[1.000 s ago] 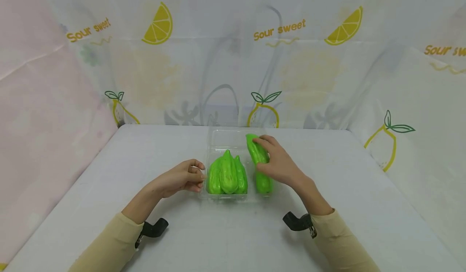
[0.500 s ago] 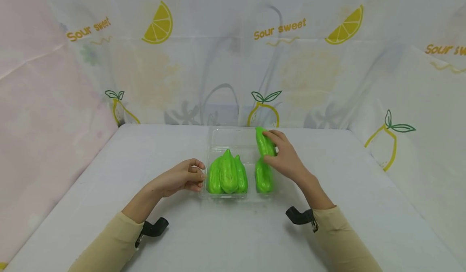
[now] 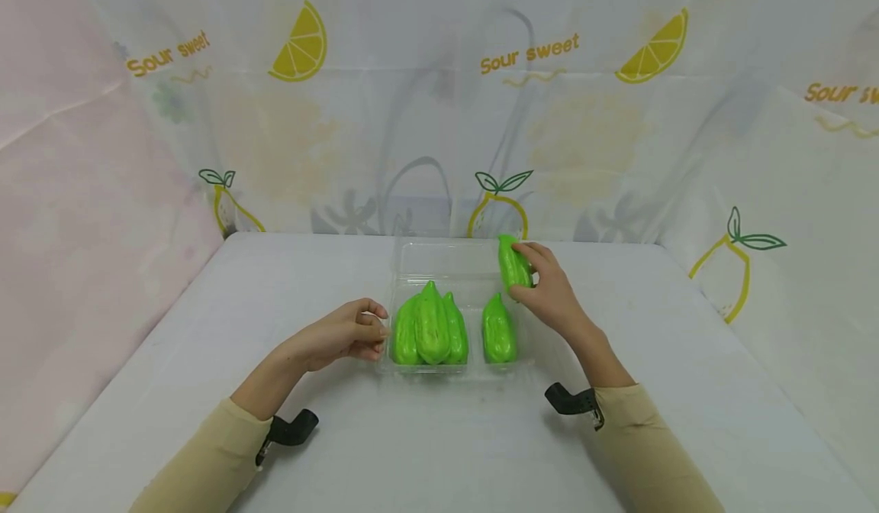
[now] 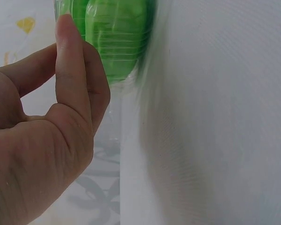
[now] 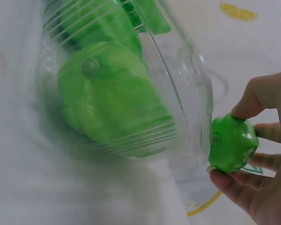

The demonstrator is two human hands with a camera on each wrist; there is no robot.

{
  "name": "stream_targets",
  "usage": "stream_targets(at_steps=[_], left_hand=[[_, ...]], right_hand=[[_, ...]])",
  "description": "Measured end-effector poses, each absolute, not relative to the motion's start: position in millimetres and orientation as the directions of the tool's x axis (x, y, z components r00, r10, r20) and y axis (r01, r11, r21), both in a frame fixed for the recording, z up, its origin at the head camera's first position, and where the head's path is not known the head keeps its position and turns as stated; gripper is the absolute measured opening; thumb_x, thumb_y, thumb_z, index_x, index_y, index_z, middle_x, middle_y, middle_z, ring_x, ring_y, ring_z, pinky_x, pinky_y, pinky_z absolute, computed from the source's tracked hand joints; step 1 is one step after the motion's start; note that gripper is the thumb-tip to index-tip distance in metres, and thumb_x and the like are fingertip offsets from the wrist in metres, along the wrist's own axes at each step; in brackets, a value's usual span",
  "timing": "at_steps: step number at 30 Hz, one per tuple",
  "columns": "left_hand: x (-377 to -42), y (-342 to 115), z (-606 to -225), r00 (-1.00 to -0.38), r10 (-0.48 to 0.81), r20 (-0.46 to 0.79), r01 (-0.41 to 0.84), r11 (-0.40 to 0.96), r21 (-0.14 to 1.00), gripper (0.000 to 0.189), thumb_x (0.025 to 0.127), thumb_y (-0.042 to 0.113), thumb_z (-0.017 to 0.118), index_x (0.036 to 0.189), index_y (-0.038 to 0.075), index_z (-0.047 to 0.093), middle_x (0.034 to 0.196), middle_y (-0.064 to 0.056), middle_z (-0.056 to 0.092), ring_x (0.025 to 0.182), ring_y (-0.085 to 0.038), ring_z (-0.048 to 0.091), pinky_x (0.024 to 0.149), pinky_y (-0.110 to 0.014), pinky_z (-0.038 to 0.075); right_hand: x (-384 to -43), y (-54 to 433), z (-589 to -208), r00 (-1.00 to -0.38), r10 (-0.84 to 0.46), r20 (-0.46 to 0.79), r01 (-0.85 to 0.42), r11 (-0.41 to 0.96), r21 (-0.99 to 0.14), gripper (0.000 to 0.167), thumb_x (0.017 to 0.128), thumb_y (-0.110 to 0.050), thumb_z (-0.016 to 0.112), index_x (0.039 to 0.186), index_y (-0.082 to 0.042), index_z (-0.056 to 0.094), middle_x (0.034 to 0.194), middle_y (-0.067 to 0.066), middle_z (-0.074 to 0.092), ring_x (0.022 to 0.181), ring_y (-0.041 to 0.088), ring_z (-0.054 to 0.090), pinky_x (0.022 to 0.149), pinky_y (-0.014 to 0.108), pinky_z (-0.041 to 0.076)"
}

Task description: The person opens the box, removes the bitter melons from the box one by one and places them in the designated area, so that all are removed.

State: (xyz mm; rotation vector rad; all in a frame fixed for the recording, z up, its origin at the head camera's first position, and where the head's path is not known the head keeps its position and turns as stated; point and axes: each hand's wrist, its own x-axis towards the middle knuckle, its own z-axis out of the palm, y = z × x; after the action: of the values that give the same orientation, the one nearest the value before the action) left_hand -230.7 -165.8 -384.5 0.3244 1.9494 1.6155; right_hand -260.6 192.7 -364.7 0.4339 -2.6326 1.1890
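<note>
In the head view, a clear plastic box (image 3: 474, 345) stands open on the table, its lid (image 3: 439, 259) tipped back. Three glossy, lobed green bitter melons (image 3: 431, 330) fill its left side, one resting over the others. Another bitter melon (image 3: 499, 333) lies at the right side, with a gap between. My right hand (image 3: 552, 291) grips one more bitter melon (image 3: 514, 262) between thumb and fingers, held above the box's far right corner. It shows end-on in the right wrist view, beside the box wall. My left hand (image 3: 346, 333) pinches the box's left edge; the fingertips are partly hidden.
A white-covered table (image 3: 439, 452) lies under everything. A printed cloth backdrop (image 3: 412, 101) with lemon drawings rises behind it, and pink cloth (image 3: 89, 230) stands at the left. Black wrist cameras (image 3: 570, 400) sit below both hands.
My right hand has lifted its bitter melon away from the one at the box's right side, moving back and to the right. My left hand has stayed at the box edge.
</note>
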Motion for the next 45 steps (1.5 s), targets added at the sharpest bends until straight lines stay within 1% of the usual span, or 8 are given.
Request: stream_targets(at_steps=[10, 14, 22, 27, 30, 34, 39, 45], left_hand=[[-230.2, -166.2, -383.6, -0.802, 0.532, -0.273, -0.17, 0.235, 0.957, 0.042, 0.1, 0.01, 0.054, 0.131, -0.006, 0.03, 0.087, -0.003, 0.057, 0.076, -0.012, 0.062, 0.069, -0.021, 0.059], [-230.2, -166.0, -383.4, -0.801, 0.531, -0.277, -0.178, 0.231, 0.957, 0.042, 0.1, 0.009, 0.054, 0.131, -0.006, 0.03, 0.087, -0.004, 0.057, 0.075, -0.012, 0.062, 0.069, -0.021, 0.059], [-230.2, -166.1, -382.6, -0.799, 0.532, -0.279, -0.178, 0.235, 0.956, 0.043, 0.1, 0.01, 0.053, 0.132, -0.006, 0.029, 0.087, -0.004, 0.056, 0.075, -0.012, 0.062, 0.069, -0.02, 0.059], [-230.4, -165.4, -383.2, -0.799, 0.533, -0.28, -0.183, 0.228, 0.956, 0.043, 0.1, 0.009, 0.053, 0.133, -0.006, 0.029, 0.086, -0.003, 0.057, 0.075, -0.012, 0.062, 0.069, -0.021, 0.059], [-231.2, -165.2, -384.4, -0.799, 0.533, -0.278, -0.183, 0.226, 0.957, 0.044, 0.1, 0.01, 0.054, 0.133, -0.006, 0.029, 0.086, -0.003, 0.057, 0.075, -0.012, 0.062, 0.069, -0.021, 0.059], [-232.1, -165.4, -385.1, -0.798, 0.534, -0.279, -0.181, 0.229, 0.956, 0.044, 0.1, 0.01, 0.054, 0.133, -0.007, 0.029, 0.086, -0.003, 0.057, 0.075, -0.012, 0.062, 0.069, -0.021, 0.059], [-231.8, -165.2, -383.9, -0.798, 0.534, -0.28, -0.184, 0.226, 0.956, 0.043, 0.1, 0.009, 0.053, 0.133, -0.007, 0.029, 0.085, -0.003, 0.057, 0.074, -0.012, 0.062, 0.068, -0.02, 0.059], [-232.3, -164.8, -384.3, -0.796, 0.535, -0.283, -0.192, 0.22, 0.956, 0.044, 0.1, 0.008, 0.053, 0.134, -0.007, 0.028, 0.086, -0.003, 0.057, 0.074, -0.011, 0.062, 0.068, -0.02, 0.058]], right_hand=[[-265.4, 201.0, -367.7, -0.949, -0.118, 0.291, -0.298, 0.631, -0.716, 0.074, 0.079, -0.01, 0.06, 0.151, -0.012, 0.04, 0.153, 0.013, 0.036, 0.112, 0.032, 0.052, 0.074, 0.031, 0.049], [-266.9, 204.7, -368.0, -0.954, -0.101, 0.282, -0.28, 0.633, -0.722, 0.074, 0.08, -0.01, 0.06, 0.151, -0.012, 0.039, 0.153, 0.014, 0.036, 0.113, 0.033, 0.051, 0.074, 0.03, 0.05], [-270.0, 208.4, -371.7, -0.956, -0.083, 0.281, -0.268, 0.637, -0.723, 0.073, 0.081, -0.01, 0.058, 0.151, -0.009, 0.039, 0.153, 0.016, 0.036, 0.114, 0.034, 0.05, 0.078, 0.032, 0.049], [-270.9, 210.1, -376.0, -0.96, -0.078, 0.268, -0.254, 0.643, -0.723, 0.073, 0.081, -0.011, 0.057, 0.151, -0.007, 0.038, 0.152, 0.019, 0.036, 0.113, 0.035, 0.05, 0.078, 0.032, 0.048], [-272.1, 211.6, -379.3, -0.964, -0.076, 0.256, -0.243, 0.647, -0.723, 0.072, 0.081, -0.011, 0.056, 0.151, -0.006, 0.038, 0.152, 0.021, 0.036, 0.114, 0.037, 0.051, 0.08, 0.036, 0.05], [-274.6, 213.9, -384.4, -0.969, -0.08, 0.236, -0.228, 0.663, -0.713, 0.071, 0.083, -0.012, 0.055, 0.151, -0.004, 0.037, 0.152, 0.023, 0.036, 0.116, 0.041, 0.053, 0.086, 0.044, 0.053], [-276.6, 216.3, -390.0, -0.973, -0.093, 0.213, -0.22, 0.667, -0.712, 0.069, 0.086, -0.013, 0.055, 0.151, -0.002, 0.036, 0.151, 0.026, 0.036, 0.12, 0.046, 0.053, 0.094, 0.054, 0.052], [-278.0, 217.2, -395.2, -0.975, -0.115, 0.189, -0.217, 0.67, -0.71, 0.065, 0.09, -0.013, 0.056, 0.15, 0.001, 0.036, 0.151, 0.028, 0.036, 0.122, 0.049, 0.053, 0.099, 0.055, 0.051]])
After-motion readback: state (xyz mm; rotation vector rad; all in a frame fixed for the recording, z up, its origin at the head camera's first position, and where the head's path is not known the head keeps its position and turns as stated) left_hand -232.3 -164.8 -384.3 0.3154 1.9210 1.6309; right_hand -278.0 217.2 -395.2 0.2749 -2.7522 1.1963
